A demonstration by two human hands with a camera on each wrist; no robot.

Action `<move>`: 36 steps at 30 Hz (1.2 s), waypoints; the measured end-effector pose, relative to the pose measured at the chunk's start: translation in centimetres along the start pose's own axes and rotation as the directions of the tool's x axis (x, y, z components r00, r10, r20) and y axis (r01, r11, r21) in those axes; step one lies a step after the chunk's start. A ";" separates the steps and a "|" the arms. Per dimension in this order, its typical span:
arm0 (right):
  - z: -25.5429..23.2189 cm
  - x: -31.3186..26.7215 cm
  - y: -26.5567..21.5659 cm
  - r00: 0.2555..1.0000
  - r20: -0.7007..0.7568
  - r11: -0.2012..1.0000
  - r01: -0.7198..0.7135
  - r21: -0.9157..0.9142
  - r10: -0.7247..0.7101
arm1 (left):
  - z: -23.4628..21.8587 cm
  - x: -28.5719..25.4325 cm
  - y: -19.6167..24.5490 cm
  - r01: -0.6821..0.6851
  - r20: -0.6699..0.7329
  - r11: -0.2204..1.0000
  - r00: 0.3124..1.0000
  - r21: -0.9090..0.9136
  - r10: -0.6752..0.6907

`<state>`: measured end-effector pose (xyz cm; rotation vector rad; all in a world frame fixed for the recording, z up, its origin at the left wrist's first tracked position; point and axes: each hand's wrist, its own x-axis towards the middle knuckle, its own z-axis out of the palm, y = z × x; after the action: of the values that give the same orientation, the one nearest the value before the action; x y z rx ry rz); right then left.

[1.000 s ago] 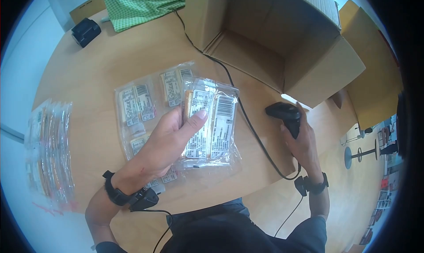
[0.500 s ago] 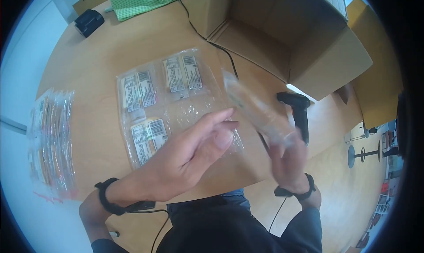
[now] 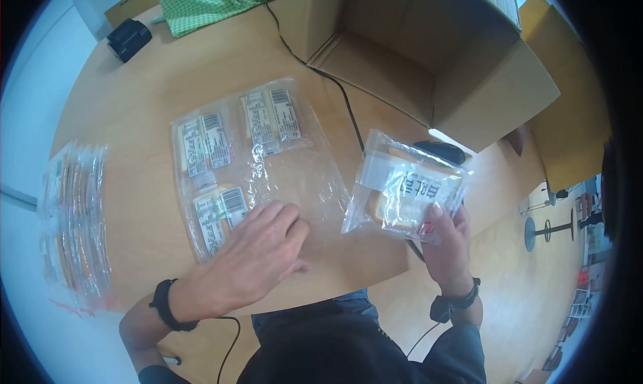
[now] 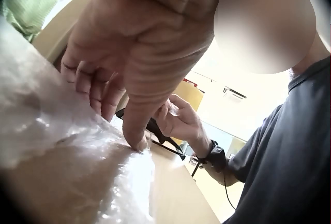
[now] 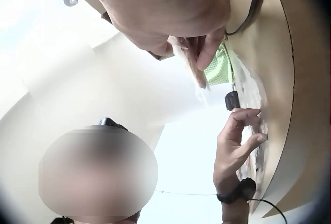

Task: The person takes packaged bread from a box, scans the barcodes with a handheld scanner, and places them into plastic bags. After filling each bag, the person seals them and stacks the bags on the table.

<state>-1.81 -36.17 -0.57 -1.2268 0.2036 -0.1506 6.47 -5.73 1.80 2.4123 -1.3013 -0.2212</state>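
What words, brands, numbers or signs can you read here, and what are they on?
None for certain.
Packet in the right hand: large dark characters, too unclear to quote; red mark, too small to read.
Three packets near the left hand: printed labels with barcodes, too small to read.

We see the packet (image 3: pixel 408 196) has changed hands.
It went from the left hand (image 3: pixel 248 267) to the right hand (image 3: pixel 450 250), turned over; we find the scanner (image 3: pixel 440 151) released onto the tabletop (image 3: pixel 140 116).
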 end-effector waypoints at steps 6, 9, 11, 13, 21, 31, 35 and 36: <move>0.1 -0.6 0.7 0.969 0.052 0.958 0.246 -0.147 -0.241 | -0.6 -0.6 0.5 0.013 -0.057 1.000 0.998 -0.024 -0.014; 3.9 -0.4 -1.2 0.993 -0.056 0.990 -0.095 0.108 0.102 | 0.6 -0.7 -0.7 -0.009 -0.041 1.000 0.999 -0.027 0.008; 3.0 -0.7 -1.4 0.981 -0.020 0.966 -0.185 0.183 0.192 | 0.7 -0.4 -1.0 -0.004 -0.006 0.999 1.000 -0.043 0.003; 2.8 -1.2 -1.6 0.965 0.000 0.933 -0.252 0.258 0.261 | -0.1 0.0 -0.5 0.010 -0.022 0.996 1.000 -0.088 -0.012; 0.1 -3.9 -0.1 0.890 0.188 0.673 0.440 -0.595 -0.416 | -2.6 -1.2 -0.9 0.083 -0.278 0.967 0.949 -0.241 -0.150; 1.9 -2.4 0.0 0.032 0.932 -0.461 0.863 -0.209 -0.362 | -2.4 -1.3 -1.8 0.094 -0.201 0.943 0.966 -0.321 -0.164; 3.0 -2.0 -0.9 -0.005 0.949 -0.491 0.857 -0.159 -0.315 | -3.6 -0.8 -1.1 0.175 -0.023 0.686 0.963 -0.706 -0.269; 3.2 -1.8 -1.2 0.002 0.962 -0.505 0.851 -0.145 -0.274 | -3.5 -0.8 -1.1 0.176 -0.021 0.683 0.963 -0.709 -0.269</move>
<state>-2.86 -33.22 1.72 -2.4603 -1.5861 -1.1410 7.93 -3.60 4.54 1.8548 -0.6662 -0.5240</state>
